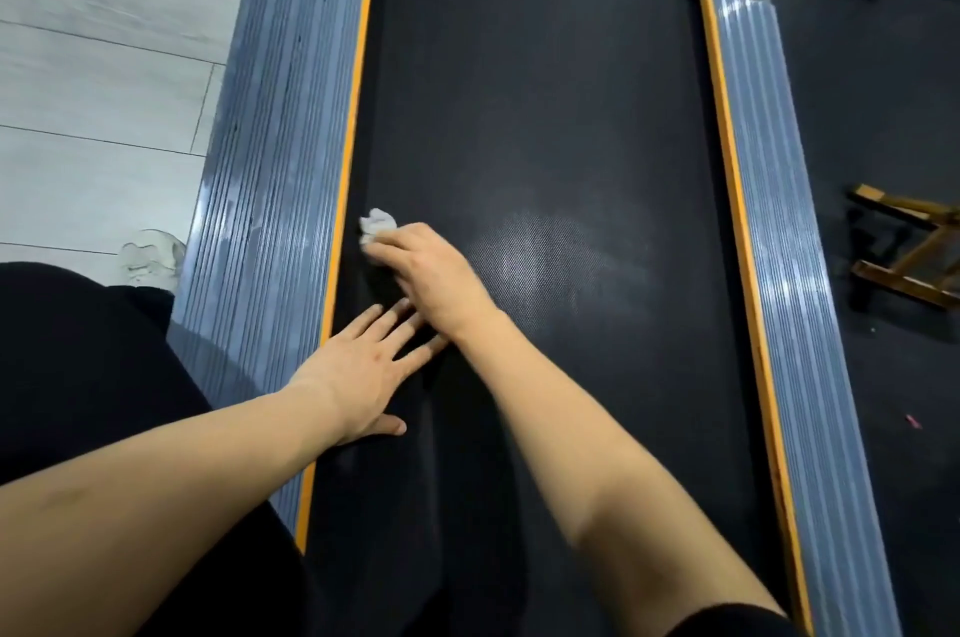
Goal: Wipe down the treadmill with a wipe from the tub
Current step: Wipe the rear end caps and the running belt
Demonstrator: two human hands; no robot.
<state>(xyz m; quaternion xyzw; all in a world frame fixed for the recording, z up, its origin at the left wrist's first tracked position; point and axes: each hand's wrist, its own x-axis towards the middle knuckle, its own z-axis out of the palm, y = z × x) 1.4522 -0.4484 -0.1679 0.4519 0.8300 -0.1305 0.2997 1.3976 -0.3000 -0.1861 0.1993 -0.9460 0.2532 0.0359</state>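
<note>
While the left hand [363, 376] is laid flat with fingers spread on the belt [519, 117], the wipe [378, 224] is pinched by the right hand [426, 267] beside the left orange strip [353, 117]; unwiped belt runs lengthwise ahead.

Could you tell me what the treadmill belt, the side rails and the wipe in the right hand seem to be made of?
Belt: looks like black rubber or PVC, matte, with a fine dotted texture showing where light catches it.
Side rails: grey and ribbed lengthwise with a soft sheen, probably aluminium or hard plastic; I cannot tell which. Each has an orange inner edge.
Wipe: white, crumpled and soft, likely a nonwoven or paper sheet, held in the right hand.
</note>
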